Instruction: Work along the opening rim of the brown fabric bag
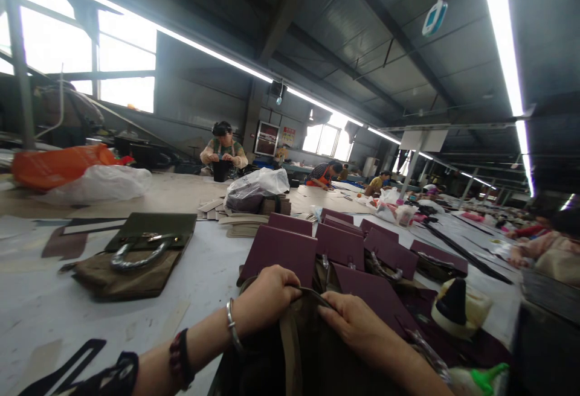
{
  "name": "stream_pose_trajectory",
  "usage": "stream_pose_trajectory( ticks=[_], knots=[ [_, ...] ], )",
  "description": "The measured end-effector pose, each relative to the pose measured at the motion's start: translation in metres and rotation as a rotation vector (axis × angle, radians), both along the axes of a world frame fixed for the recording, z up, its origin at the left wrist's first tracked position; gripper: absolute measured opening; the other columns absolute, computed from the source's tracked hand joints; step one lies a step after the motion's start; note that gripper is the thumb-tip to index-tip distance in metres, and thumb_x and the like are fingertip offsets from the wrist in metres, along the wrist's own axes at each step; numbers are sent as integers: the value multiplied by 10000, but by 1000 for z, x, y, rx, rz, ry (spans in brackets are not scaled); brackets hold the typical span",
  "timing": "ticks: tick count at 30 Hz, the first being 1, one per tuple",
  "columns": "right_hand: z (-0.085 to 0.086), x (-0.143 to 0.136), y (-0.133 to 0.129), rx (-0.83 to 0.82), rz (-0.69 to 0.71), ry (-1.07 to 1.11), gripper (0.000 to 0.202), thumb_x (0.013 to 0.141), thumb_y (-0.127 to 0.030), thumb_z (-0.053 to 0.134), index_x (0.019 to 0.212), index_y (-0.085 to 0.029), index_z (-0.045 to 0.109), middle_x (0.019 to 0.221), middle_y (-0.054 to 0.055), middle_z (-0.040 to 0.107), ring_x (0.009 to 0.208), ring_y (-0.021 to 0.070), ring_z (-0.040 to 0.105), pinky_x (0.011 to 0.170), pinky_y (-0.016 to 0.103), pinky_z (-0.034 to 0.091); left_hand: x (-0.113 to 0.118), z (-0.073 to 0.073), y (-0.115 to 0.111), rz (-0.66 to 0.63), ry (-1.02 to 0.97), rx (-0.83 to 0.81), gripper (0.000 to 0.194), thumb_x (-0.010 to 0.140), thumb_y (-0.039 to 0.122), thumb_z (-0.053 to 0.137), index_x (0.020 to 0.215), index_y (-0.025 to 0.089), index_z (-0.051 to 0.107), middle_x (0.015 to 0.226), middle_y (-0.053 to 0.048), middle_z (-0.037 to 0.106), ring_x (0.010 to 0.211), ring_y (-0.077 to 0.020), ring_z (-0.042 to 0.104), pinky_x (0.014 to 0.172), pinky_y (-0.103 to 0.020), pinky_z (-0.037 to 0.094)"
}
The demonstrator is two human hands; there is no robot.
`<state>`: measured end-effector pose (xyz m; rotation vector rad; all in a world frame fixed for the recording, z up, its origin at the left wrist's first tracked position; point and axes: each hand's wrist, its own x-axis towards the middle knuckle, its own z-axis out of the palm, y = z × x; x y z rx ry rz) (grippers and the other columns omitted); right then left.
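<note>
My left hand [273, 294] pinches the top edge of a dark olive-brown bag body [312, 348] near the bottom middle. A short distance to the right, my right hand [351, 317] grips the same edge between thumb and fingers. A lighter strip runs down the bag below my left hand. Just beyond my hands, maroon bag flaps [281, 251] stand in overlapping rows, some with plastic-wrapped handles. At left on the table lies a dark green handbag [136, 257] with a wrapped handle.
A pale tub with a black cone [455, 305] and a green-nozzled bottle [487, 378] sit to the right. Stacked boards and a white plastic bag [258, 188] lie ahead; an orange bag [63, 166] is far left. A co-worker [223, 148] sits across the table, with others farther along.
</note>
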<state>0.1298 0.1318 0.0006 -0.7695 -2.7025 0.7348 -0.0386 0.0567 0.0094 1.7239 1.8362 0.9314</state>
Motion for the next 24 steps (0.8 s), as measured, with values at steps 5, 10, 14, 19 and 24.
stream_pose_trajectory(
  ticks=[5, 10, 14, 19, 24],
  knots=[
    [2, -8, -1, 104, -40, -36, 276, 827, -273, 373, 588, -169, 465, 575, -8, 520, 557, 113, 467, 485, 207, 277, -1, -1, 2, -7, -12, -1, 268, 673, 209, 460, 775, 116, 690, 732, -47, 677, 685, -165, 564, 616, -230, 391],
    [1, -15, 2, 153, -48, -37, 357, 827, -315, 374, 498, -175, 381, 484, -28, 439, 481, 99, 402, 462, 230, 218, -2, -1, 1, 2, -27, 7, 261, 665, 204, 465, 764, 118, 690, 714, -40, 672, 680, -158, 561, 612, -219, 389],
    [-2, -17, 3, 185, -53, -53, 387, 849, -333, 339, 504, -173, 410, 492, -17, 476, 480, 103, 433, 466, 232, 234, -2, -1, 0, 30, -36, 11, 260, 659, 208, 469, 758, 123, 695, 683, -35, 665, 650, -151, 551, 571, -211, 381],
    [-2, -18, 2, 255, -52, -90, 377, 858, -273, 338, 539, -160, 504, 561, 23, 585, 536, 122, 526, 473, 218, 288, -2, -6, 2, 39, -35, 34, 254, 661, 219, 477, 745, 127, 699, 659, -31, 661, 634, -149, 550, 557, -207, 382],
    [1, -16, -2, 363, -78, -134, 362, 857, -214, 333, 629, -140, 604, 649, 66, 651, 618, 142, 595, 536, 209, 362, -1, -5, 2, -14, -18, 53, 261, 687, 254, 484, 782, 139, 698, 726, -27, 682, 702, -163, 580, 625, -204, 417]
  ],
)
